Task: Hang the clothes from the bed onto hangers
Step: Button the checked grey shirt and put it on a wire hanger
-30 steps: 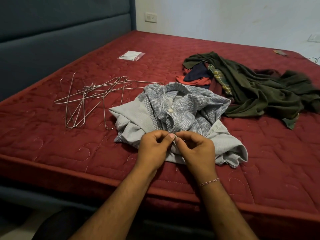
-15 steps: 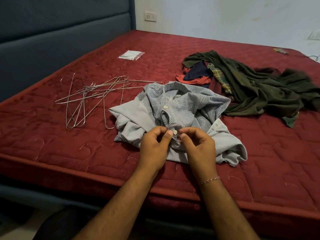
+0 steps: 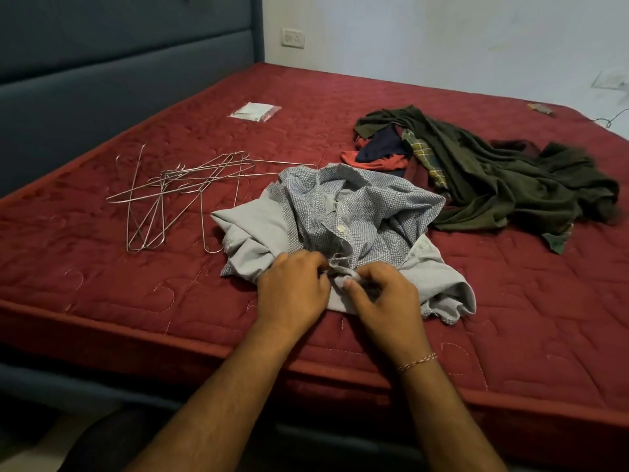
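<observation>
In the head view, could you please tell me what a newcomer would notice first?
Both hands, left hand and right hand, pinch the crumpled checked shirt near the front edge of the red mattress. Wire hangers lie tangled to its left; a dark pile of clothes lies behind, to the right.

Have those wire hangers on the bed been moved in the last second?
No. The wire hangers lie in the same tangle, left of the grey shirt and nearer than the small white packet.

Clear packet [image 3: 255, 111] on mattress near headboard [image 3: 102, 63]; wall socket [image 3: 292, 38].
</observation>
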